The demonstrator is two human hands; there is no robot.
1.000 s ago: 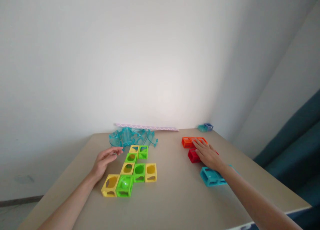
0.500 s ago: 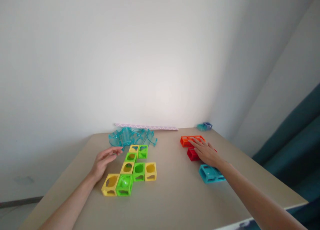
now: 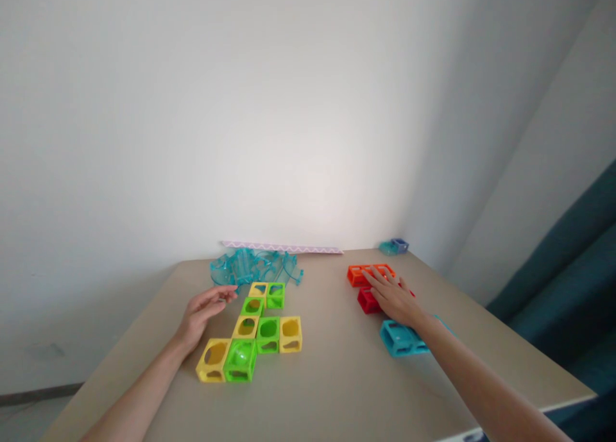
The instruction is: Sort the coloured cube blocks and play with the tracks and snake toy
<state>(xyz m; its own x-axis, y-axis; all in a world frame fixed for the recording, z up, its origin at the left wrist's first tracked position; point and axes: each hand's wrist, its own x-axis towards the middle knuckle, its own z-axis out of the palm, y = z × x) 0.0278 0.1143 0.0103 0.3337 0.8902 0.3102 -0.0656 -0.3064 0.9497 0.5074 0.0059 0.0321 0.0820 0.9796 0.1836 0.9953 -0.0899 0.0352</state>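
Yellow and green hollow cubes (image 3: 268, 330) lie joined in a branching shape on the left half of the table. Beside them, on their left, rests my left hand (image 3: 198, 315), fingers loosely bent and apart, holding nothing. My right hand (image 3: 395, 299) is spread flat over the red blocks (image 3: 368, 300), its fingertips reaching the orange row of blocks (image 3: 357, 276). It covers part of both. Nearer to me, the blue blocks (image 3: 399, 339) lie partly under the right wrist and forearm.
Clear teal plastic pieces (image 3: 255, 267) are heaped at the back left of the table (image 3: 327, 391), before a patterned pink strip (image 3: 283, 247). Small teal and blue pieces (image 3: 398, 246) sit in the back right corner. A teal curtain (image 3: 568, 288) hangs at the right.
The red and blue blocks have shifted slightly left, with my right hand still over the red ones. The whole view has tilted slightly; my left hand stays beside the cubes.
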